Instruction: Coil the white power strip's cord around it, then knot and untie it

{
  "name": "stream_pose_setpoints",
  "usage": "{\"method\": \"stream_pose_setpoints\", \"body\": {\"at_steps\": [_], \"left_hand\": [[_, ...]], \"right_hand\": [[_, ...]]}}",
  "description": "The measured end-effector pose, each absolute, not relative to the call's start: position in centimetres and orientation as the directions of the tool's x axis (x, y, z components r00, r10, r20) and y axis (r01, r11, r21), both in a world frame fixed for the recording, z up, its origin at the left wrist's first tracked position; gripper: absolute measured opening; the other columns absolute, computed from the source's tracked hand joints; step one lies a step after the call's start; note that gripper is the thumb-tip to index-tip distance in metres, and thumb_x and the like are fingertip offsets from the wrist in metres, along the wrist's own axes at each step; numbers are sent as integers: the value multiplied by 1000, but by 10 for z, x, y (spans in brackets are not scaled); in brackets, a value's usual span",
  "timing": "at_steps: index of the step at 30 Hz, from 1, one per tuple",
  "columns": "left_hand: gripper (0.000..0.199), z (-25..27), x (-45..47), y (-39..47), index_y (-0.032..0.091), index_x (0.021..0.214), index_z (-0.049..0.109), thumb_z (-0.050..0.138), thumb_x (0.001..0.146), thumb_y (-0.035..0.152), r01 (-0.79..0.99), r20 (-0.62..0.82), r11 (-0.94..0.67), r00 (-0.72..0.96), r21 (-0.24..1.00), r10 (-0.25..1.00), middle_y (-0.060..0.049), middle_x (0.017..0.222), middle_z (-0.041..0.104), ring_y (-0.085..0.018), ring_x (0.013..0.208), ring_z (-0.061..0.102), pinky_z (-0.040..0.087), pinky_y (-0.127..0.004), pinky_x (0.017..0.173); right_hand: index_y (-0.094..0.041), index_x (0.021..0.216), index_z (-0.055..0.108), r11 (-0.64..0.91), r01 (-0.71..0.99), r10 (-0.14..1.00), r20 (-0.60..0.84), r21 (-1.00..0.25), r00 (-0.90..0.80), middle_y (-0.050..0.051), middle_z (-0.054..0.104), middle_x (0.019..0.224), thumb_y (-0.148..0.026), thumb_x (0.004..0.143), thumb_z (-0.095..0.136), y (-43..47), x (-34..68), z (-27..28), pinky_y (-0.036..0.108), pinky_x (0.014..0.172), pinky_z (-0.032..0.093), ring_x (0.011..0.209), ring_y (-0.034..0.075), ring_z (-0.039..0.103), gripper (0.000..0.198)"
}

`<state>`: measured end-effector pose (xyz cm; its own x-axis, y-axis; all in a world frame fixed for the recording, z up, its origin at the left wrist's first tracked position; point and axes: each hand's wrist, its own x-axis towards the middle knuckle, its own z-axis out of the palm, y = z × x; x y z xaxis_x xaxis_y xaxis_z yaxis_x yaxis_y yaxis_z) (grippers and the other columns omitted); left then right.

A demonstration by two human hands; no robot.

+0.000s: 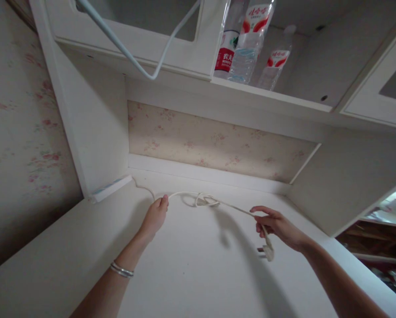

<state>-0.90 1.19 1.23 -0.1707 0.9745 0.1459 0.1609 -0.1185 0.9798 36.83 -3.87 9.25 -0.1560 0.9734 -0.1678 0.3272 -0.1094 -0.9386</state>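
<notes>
A white power cord (233,206) stretches between my two hands, with a looped, knotted part (207,199) about midway. My left hand (154,217) is closed round the cord on the left. On the right, my right hand (275,225) pinches the cord between thumb and fingers, its index finger held a little apart. Below the right hand dangles the plug (267,251), its prongs pointing left. From the left hand the cord runs back to a white power strip (112,189), which lies at the left side panel of the cabinet.
All this is over a white countertop (191,282) in a cabinet recess, with floral wallpaper (198,141) behind. Overhead, an open upper shelf holds plastic bottles (246,48). A pale bent rod or cable (131,57) hangs at the upper left. Side panels (357,176) bound the recess.
</notes>
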Motion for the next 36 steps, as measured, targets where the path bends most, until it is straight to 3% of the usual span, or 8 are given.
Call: {"method": "stream_pose_setpoints", "body": {"at_steps": [3,8,13,18,26,30,33,36], "left_hand": [[43,18,2,7,16,86,55,49,79,58,-195,101,-109,-52,975,994,5,65,43,-6,45,33,22,-19,43],[42,22,14,-1,16,103,58,52,81,51,-279,163,-137,74,950,984,-1,88,55,-4,51,41,26,-19,45],[46,23,11,0,15,106,58,55,79,52,-362,114,-78,80,929,990,-4,94,59,-4,50,41,27,-19,45],[47,22,17,-2,13,104,59,52,80,53,-319,132,-94,99,943,986,1,66,56,-7,48,40,28,-20,47],[25,23,39,-18,16,76,54,52,77,41,-386,222,-86,324,919,920,6,49,41,-8,45,35,29,-21,45],[21,23,35,-20,17,85,55,51,80,37,-259,281,-207,296,944,913,3,63,51,-10,55,44,34,-22,52],[23,24,34,-19,17,84,56,51,82,40,15,330,-334,123,942,936,1,69,55,-13,64,49,35,-23,60],[37,27,33,-22,18,76,54,35,90,46,218,321,-316,11,924,947,3,58,48,-12,56,45,31,-23,56]], "right_hand": [[-14,91,63,-91,264,926,-180,-960,-333,8,68,79,-42,77,63,-41,318,101,31,70,48,71,17,64,31],[-14,90,60,-107,263,760,-249,-959,-600,8,69,85,-39,69,73,-31,255,101,25,61,47,67,14,64,35],[-15,78,54,-69,231,772,-199,-970,-604,3,67,62,-48,75,64,-24,217,99,17,35,28,37,8,50,35],[-17,64,50,-134,-138,914,-69,-981,-401,-9,42,33,-52,80,58,-30,176,91,19,31,11,25,2,17,39],[-19,64,51,-315,-488,928,-156,-814,-339,-8,34,28,-56,86,45,-24,125,76,20,30,25,26,9,29,43],[-17,92,58,-317,-492,911,-117,-811,-395,-2,64,61,-38,84,57,-23,135,90,18,33,31,34,6,42,23],[-21,111,52,-175,-398,940,-32,-901,-339,3,66,98,-24,76,65,-19,155,101,19,40,38,46,6,53,37],[-18,103,56,-26,-200,966,27,-980,-257,3,65,90,-29,77,62,-13,174,98,21,42,39,49,9,56,28]]}}
